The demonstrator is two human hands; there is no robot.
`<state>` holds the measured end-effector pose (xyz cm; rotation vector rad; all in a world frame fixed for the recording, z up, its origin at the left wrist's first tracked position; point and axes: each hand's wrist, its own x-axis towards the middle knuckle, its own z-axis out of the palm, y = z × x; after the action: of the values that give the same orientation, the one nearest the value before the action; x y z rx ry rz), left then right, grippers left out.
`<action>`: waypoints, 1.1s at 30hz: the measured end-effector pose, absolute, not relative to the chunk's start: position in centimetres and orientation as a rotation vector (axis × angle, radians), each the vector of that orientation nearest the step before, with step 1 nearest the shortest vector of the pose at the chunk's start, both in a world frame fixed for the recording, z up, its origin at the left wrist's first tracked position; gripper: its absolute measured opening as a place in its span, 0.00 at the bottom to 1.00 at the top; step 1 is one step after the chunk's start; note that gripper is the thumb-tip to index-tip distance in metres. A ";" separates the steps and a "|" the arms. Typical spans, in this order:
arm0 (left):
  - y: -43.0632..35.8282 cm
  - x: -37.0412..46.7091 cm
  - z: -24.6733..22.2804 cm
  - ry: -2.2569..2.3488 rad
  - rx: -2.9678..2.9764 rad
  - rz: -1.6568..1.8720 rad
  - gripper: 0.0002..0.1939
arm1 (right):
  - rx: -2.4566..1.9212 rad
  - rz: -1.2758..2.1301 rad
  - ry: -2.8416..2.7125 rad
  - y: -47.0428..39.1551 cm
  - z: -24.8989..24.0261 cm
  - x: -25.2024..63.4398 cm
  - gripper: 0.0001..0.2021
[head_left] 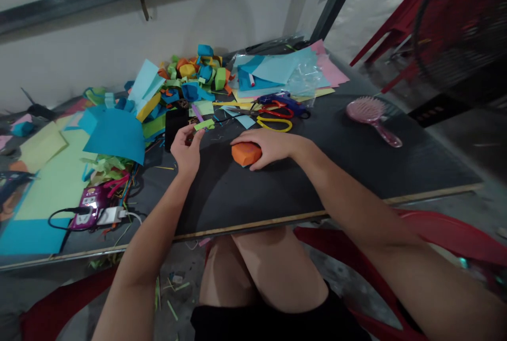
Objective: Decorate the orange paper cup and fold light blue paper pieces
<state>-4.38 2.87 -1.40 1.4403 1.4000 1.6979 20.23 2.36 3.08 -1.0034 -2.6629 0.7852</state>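
Observation:
Between the thumb and fingertips of my left hand (187, 150) is a small light green paper piece (204, 125), held above the dark table (233, 198). My right hand (273, 147) is wrapped round an orange folded paper shape (245, 154), which rests on the table near the middle. A bit of blue shows under the orange shape. Just beyond the right hand lie scissors with yellow handles (274, 123) and a red-handled pair (277, 109). A black flat object (173, 127) lies behind my left hand.
Folded paper shapes (188, 70) pile up at the back. Blue sheets (114, 135), a purple power strip (90, 206) and cables lie on the left. A dark blue tool (283, 100) sits behind the scissors. A pink hairbrush (368, 111) is on the right, with a fan (463, 29) beyond.

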 end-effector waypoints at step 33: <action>1.7 -4.0 -0.9 1.556 2.413 1.511 0.12 | -1.010 1.627 -1.160 3.1 -0.3 16.0 0.21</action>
<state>-4.03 1.67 -0.93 2.4132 1.5557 1.5111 15.95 3.11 -0.31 -1.0098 -1.1605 1.6272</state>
